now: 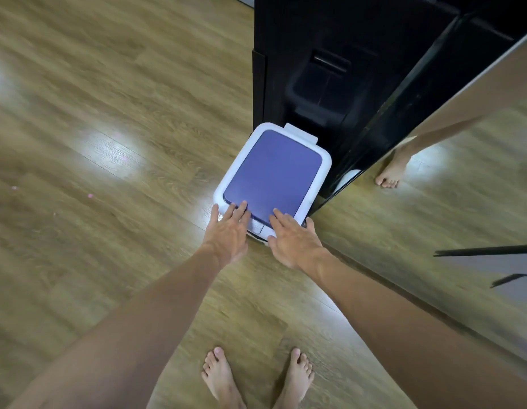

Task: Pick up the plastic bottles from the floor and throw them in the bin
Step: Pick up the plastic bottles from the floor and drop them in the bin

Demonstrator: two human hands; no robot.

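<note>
Both hands lie on the near edge of the bin point(274, 175), which serves as the landmark: the left hand point(228, 231) has its fingers straight and spread over the near-left corner of the lid, and the right hand point(293, 236) rests flat on the near-right corner, fingers straight, thumb over the side. Neither holds anything.

Around the bin runs the wooden floor point(94, 143), widest to its left and on the near side. Behind it stands a tall black cabinet point(315, 69), and to its right a mirrored panel point(463, 172) reflects a leg and foot. The bin itself is white-rimmed, its purple lid point(272, 172) closed. Two bare feet point(256, 376) stand on its near side.

No plastic bottle shows anywhere in view, so I cannot tell where they lie.

Judging by the hands, the step concerns the lid. To open it well, hook the fingertips under the near rim or press the small front catch point(255, 227), steadying the body with the other hand so it does not slide.
</note>
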